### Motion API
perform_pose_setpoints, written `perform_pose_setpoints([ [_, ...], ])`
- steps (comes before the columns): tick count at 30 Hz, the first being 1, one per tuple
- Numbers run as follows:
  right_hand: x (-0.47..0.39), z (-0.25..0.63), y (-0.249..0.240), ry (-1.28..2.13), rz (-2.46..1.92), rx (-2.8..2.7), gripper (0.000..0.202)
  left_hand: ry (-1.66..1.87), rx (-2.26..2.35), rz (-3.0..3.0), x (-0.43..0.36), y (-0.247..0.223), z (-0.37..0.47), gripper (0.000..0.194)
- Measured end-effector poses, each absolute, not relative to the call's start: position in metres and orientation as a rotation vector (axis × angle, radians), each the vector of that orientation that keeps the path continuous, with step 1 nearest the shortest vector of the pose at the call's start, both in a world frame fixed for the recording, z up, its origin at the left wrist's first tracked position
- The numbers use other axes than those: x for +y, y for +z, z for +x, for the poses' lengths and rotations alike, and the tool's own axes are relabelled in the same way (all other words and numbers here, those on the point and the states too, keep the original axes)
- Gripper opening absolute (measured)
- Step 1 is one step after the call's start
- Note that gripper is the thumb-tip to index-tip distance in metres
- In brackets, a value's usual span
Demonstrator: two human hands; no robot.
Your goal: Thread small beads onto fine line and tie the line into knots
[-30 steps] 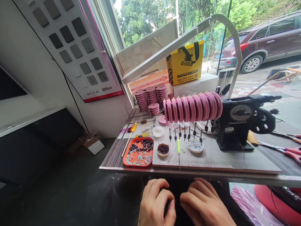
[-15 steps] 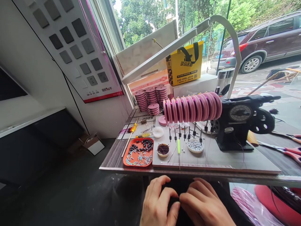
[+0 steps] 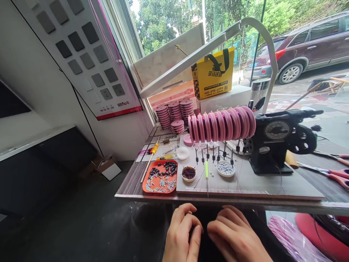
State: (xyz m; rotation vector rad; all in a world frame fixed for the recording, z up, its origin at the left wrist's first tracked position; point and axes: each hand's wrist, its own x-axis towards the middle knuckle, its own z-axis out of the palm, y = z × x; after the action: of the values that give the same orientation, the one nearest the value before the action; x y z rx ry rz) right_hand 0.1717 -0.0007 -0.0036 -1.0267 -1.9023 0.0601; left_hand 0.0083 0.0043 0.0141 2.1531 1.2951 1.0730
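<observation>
My left hand (image 3: 183, 234) is below the table's front edge, its fingers curled in towards the thumb, with nothing visible in it. Beside it, my right hand (image 3: 236, 234) has its fingers bent and pressed together, also with nothing visible in it. A narrow dark gap separates the hands. Above them on a pale board (image 3: 253, 185) lie a green-handled tool (image 3: 206, 170), a bowl of brown pieces (image 3: 189, 173) and a bowl of grey beads (image 3: 225, 169). A black winding machine (image 3: 275, 145) carries a row of pink spools (image 3: 222, 124).
An orange tray (image 3: 146, 187) of small parts sits on the left of the table. Stacked pink spools (image 3: 174, 112) stand behind. Scissors (image 3: 335, 174) lie at the right, and a white lamp arm (image 3: 191, 60) crosses above. A plastic bag (image 3: 291, 236) is at the lower right.
My hands have moved slightly apart, and the fingers of my left hand have curled in more. The objects on the table look unchanged.
</observation>
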Motion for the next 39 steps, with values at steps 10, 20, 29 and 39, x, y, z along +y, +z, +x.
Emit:
perform_pose_setpoints([
  [10, -0.002, 0.163, -0.013, 0.113, -1.047, -1.777, 0.034, 1.066, 1.302, 2.016, 0.007, 0.012, 0.011, 0.024],
  [20, -0.001, 0.16, -0.019, 0.156, -1.057, -1.785, 0.033, 1.096, 1.281, 2.04, 0.006, 0.008, 0.009, 0.022],
  [29, -0.004, 0.174, -0.008, 0.153, -1.048, -1.976, 0.018, 1.116, 1.256, 2.052, 0.006, 0.005, 0.012, 0.017],
  [39, -0.003, 0.177, -0.011, 0.169, -1.024, -2.011, 0.016, 1.213, 1.219, 1.928, 0.008, 0.003, 0.009, 0.019],
])
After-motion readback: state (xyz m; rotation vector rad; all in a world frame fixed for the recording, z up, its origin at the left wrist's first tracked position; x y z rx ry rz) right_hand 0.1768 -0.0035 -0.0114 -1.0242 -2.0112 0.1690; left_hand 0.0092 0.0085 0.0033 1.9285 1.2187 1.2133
